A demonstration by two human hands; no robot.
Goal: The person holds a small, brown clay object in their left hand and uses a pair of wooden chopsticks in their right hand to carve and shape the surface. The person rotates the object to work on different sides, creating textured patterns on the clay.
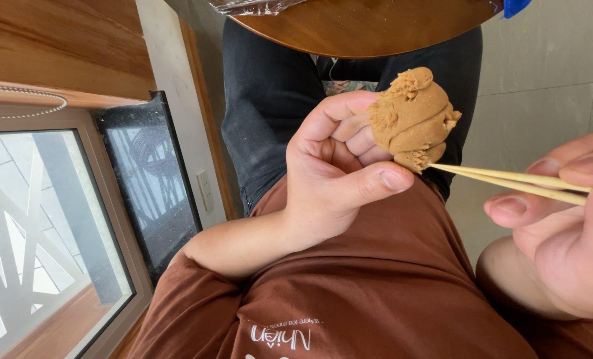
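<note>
At far left sits a glass window pane in a wooden frame (37, 246); my left hand (336, 179) curls its fingers around a tan, lumpy ball of soft clay (413, 119) above my lap, while my right hand (562, 226) pinches two thin pale wooden sticks (509, 181) touching its underside

Open air lies right of the clay lump (413, 116); the round worktop (363, 30) edge blocks just above, window frame (110, 219) far left.
</note>
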